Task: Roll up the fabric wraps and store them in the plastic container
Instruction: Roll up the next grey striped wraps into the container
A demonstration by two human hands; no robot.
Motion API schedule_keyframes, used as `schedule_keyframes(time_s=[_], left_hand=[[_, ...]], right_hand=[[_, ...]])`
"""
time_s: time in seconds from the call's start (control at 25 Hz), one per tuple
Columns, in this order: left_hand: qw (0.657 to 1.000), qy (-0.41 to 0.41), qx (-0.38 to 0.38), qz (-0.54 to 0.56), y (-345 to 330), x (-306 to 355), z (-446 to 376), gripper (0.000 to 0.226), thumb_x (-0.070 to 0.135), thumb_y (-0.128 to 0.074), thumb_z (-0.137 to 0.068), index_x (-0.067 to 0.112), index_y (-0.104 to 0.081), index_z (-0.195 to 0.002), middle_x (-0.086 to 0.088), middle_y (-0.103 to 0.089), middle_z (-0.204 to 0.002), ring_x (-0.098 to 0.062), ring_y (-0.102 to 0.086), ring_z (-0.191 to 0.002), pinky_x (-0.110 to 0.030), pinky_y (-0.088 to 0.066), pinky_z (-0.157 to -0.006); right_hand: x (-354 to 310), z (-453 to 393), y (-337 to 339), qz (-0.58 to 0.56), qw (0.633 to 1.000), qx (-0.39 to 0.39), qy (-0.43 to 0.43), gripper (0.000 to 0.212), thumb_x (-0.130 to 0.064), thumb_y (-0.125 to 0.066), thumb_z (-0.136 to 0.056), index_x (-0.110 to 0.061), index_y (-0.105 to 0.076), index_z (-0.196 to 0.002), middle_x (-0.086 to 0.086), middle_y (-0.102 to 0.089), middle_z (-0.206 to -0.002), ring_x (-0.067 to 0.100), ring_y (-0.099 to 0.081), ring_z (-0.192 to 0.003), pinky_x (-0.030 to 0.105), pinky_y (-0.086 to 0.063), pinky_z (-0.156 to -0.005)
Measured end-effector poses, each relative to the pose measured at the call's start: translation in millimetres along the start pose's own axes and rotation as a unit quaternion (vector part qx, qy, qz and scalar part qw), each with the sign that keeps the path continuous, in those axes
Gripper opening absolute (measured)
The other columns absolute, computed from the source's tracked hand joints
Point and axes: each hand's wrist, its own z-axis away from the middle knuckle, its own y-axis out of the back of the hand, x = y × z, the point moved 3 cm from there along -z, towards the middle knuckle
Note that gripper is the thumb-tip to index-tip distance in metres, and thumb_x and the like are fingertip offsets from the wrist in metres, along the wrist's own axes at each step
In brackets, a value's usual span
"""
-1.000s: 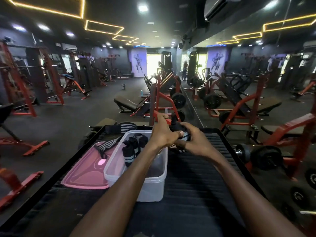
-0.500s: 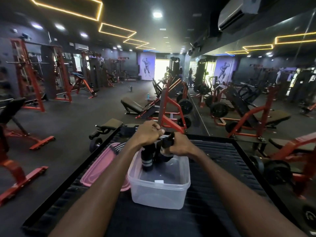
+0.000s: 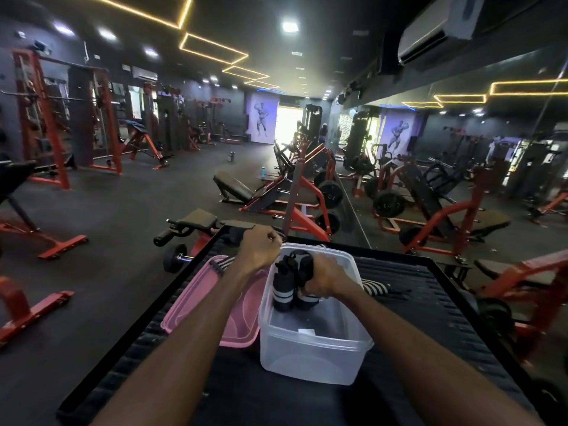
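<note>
Both forearms reach forward over a dark ribbed table (image 3: 436,305) in a gym lined with red exercise machines. The right hand (image 3: 322,276) is lowered into a clear plastic container (image 3: 310,355), its fingers (image 3: 330,262) curled around a rolled black fabric wrap (image 3: 305,273) with white stripes, which stands upright against the container's far wall. Just to its left, a second rolled wrap (image 3: 283,290), black with white bands, stands upright inside the same container. The left hand (image 3: 259,249) hovers above the container's far left corner with its fingers clenched into a loose fist; whether anything is held in it cannot be told. A pink lid (image 3: 196,302) lies flat on the table, touching the container's left side and partly under the left forearm. A striped wrap (image 3: 222,265) lies across the lid's far edge, and another striped wrap (image 3: 376,289) lies on the table just right of the container.
</note>
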Motion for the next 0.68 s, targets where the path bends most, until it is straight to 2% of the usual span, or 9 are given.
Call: schedule_keyframes(time_s=[0.12, 0.2, 0.24, 0.32, 0.4, 0.48, 0.56, 0.6, 0.68], left_hand=[[1.0, 0.019, 0.017, 0.005, 5.4, -12.9, -6.5, 0.025, 0.014, -0.057, -0.087, 0.019, -0.064, -0.064, -0.008, -0.075, -0.073, -0.028, -0.072, -0.074, -0.038, -0.061, -0.073], [0.999, 0.03, 0.015, -0.012, 9.4, -21.2, -10.0, 0.023, 0.012, -0.054, -0.087, 0.011, -0.068, -0.068, -0.01, -0.075, -0.071, -0.028, -0.073, -0.072, -0.039, -0.061, -0.074], [0.999, 0.033, 0.013, -0.024, 11.3, -25.4, -11.6, 0.023, 0.011, -0.054, -0.087, 0.006, -0.07, -0.071, -0.011, -0.075, -0.07, -0.028, -0.073, -0.072, -0.04, -0.06, -0.076], [0.999, 0.036, 0.004, -0.03, 14.1, -30.3, -13.8, 0.024, 0.011, -0.053, -0.087, 0.002, -0.072, -0.075, -0.012, -0.075, -0.07, -0.032, -0.072, -0.072, -0.043, -0.06, -0.074], [0.999, 0.031, 0.003, -0.031, 14.4, -28.5, -15.7, 0.024, 0.011, -0.053, -0.086, 0.002, -0.072, -0.075, -0.014, -0.075, -0.073, -0.037, -0.071, -0.074, -0.044, -0.061, -0.071], [0.999, 0.013, 0.014, -0.041, 12.6, -20.2, -19.6, 0.023, 0.013, -0.054, -0.084, 0.006, -0.071, -0.071, -0.012, -0.075, -0.075, -0.035, -0.071, -0.078, -0.043, -0.059, -0.077], [0.999, -0.017, 0.016, -0.048, 6.4, -4.7, -19.8, 0.021, 0.015, -0.056, -0.084, 0.014, -0.071, -0.07, -0.009, -0.076, -0.081, -0.029, -0.071, -0.084, -0.039, -0.057, -0.084], [0.998, -0.038, 0.007, -0.05, 0.5, 5.5, -18.6, 0.019, 0.014, -0.056, -0.085, 0.015, -0.073, -0.075, -0.008, -0.076, -0.087, -0.027, -0.07, -0.086, -0.037, -0.056, -0.084], [0.996, -0.079, -0.025, -0.044, -15.0, 28.7, -13.2, 0.018, 0.011, -0.057, -0.089, 0.01, -0.074, -0.084, -0.005, -0.075, -0.091, -0.021, -0.067, -0.083, -0.03, -0.052, -0.077]], right_hand=[[-3.8, 4.8, 1.3, -0.02, 1.0, -0.018, -0.014, 0.032, -0.027, -0.082, -0.064, -0.023, -0.067, -0.092, 0.004, -0.072, -0.099, 0.024, -0.067, -0.098, 0.026, -0.047, -0.073], [-4.2, 8.5, 7.8, -0.037, 0.999, -0.04, -0.006, 0.029, -0.026, -0.084, -0.067, -0.023, -0.065, -0.089, 0.005, -0.072, -0.095, 0.023, -0.069, -0.096, 0.026, -0.051, -0.072], [-2.8, 9.2, 13.0, -0.057, 0.997, -0.053, -0.006, 0.029, -0.027, -0.084, -0.07, -0.019, -0.067, -0.092, 0.006, -0.073, -0.091, 0.024, -0.071, -0.09, 0.026, -0.053, -0.067], [2.2, 9.7, 27.9, -0.122, 0.99, -0.059, -0.021, 0.034, -0.037, -0.081, -0.077, -0.007, -0.07, -0.09, 0.01, -0.073, -0.076, 0.022, -0.071, -0.067, 0.026, -0.054, -0.054], [11.0, 9.5, 48.9, -0.168, 0.985, -0.004, -0.04, 0.043, -0.044, -0.072, -0.086, -0.001, -0.068, -0.085, 0.01, -0.069, -0.067, 0.017, -0.064, -0.053, 0.025, -0.052, -0.048], [28.6, 8.5, 68.4, -0.178, 0.976, 0.105, -0.071, 0.034, -0.039, -0.064, -0.092, -0.009, -0.066, -0.077, 0.006, -0.065, -0.067, 0.018, -0.062, -0.06, 0.029, -0.052, -0.054], [58.5, 4.5, 77.6, -0.167, 0.955, 0.213, -0.122, 0.029, -0.034, -0.064, -0.091, -0.018, -0.063, -0.068, 0.003, -0.066, -0.072, 0.024, -0.065, -0.076, 0.035, -0.053, -0.071], [75.5, 3.3, 76.7, -0.169, 0.947, 0.233, -0.146, 0.027, -0.031, -0.065, -0.09, -0.019, -0.063, -0.066, 0.004, -0.067, -0.076, 0.027, -0.066, -0.083, 0.036, -0.052, -0.077], [106.8, 1.6, 65.7, -0.175, 0.943, 0.222, -0.176, 0.017, -0.022, -0.065, -0.086, -0.018, -0.066, -0.07, 0.007, -0.07, -0.081, 0.031, -0.067, -0.091, 0.032, -0.048, -0.078]])
